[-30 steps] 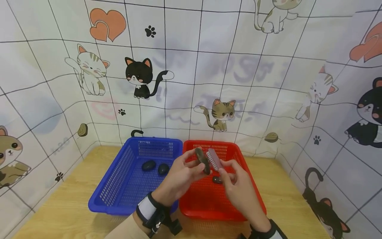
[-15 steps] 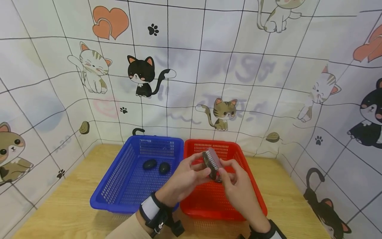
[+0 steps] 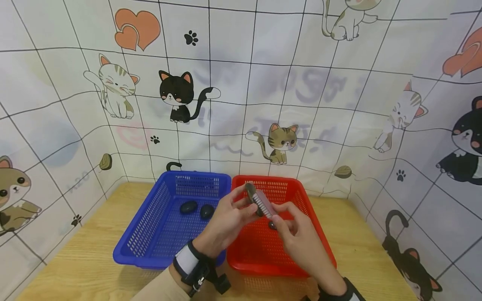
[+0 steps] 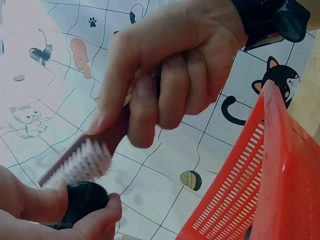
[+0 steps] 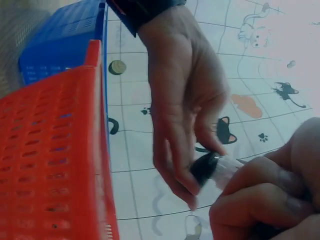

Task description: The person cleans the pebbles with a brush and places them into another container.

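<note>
Glossy, dark, oval stone (image 4: 89, 198) moved leftward, we note, pinched between left fingers (image 4: 102, 219); right fingers (image 4: 142, 117) grip pink, white-bristled brush (image 4: 84, 160).

Brush (image 4: 84, 161); dark stone (image 4: 87, 198) between fingers (image 4: 102, 218)

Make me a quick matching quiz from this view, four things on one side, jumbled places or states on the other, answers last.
Things
1. brush
2. blue basket
3. red basket
4. left hand

Places or states
A. has two black stones inside
B. pinches a dark stone
C. held in the right hand
D. right of the other basket

Pairs: 1-C, 2-A, 3-D, 4-B
</note>
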`<state>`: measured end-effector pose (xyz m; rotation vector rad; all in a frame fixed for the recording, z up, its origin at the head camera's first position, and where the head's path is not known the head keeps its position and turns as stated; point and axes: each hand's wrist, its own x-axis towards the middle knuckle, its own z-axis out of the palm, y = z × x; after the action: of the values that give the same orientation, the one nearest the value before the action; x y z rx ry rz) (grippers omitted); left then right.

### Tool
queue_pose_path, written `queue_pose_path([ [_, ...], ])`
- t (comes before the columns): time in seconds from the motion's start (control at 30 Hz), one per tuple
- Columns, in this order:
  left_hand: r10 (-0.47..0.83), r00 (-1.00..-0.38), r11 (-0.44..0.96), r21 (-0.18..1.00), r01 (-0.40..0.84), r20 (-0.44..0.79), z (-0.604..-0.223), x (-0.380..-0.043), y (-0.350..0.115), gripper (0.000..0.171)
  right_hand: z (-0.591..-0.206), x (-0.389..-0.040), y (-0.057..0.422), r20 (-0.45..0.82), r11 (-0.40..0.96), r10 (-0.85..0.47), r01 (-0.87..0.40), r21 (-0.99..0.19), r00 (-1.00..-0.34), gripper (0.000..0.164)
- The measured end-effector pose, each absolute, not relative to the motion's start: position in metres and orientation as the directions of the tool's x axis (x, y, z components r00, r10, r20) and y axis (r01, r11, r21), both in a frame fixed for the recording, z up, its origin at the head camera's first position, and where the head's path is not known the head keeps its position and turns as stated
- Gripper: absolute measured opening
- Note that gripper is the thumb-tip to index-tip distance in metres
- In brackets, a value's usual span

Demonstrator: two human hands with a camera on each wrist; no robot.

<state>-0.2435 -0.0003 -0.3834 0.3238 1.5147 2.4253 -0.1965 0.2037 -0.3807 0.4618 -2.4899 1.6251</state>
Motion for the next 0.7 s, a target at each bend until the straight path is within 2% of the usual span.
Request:
queue_pose_path([
  [0.2, 0.399, -0.916, -0.405, 0.904, -0.138, 0.039, -0.384, -0.239, 0.001, 0.07, -0.385, -0.203, 0.203, 0.278, 0.378, -0.13, -0.307, -0.873, -0.952, 0.033],
  [0.37, 0.368, -0.928, -0.427, 0.897, -0.116, 0.055, -0.38, -0.239, -0.002, 0.07, -0.382, -0.202, 0.204, 0.268, 0.417, -0.127, -0.296, -0.859, -0.955, 0.031],
  [0.53, 0.336, -0.937, -0.455, 0.888, -0.071, 0.098, -0.378, -0.242, -0.007, 0.067, -0.381, -0.198, 0.202, 0.328, 0.395, -0.193, -0.379, -0.837, -0.925, 0.03],
  [0.7, 0.388, -0.911, -0.443, 0.895, -0.05, 0.141, -0.377, -0.242, -0.008, 0.065, -0.373, -0.186, 0.191, 0.422, 0.376, -0.181, -0.459, -0.805, -0.888, 0.031],
])
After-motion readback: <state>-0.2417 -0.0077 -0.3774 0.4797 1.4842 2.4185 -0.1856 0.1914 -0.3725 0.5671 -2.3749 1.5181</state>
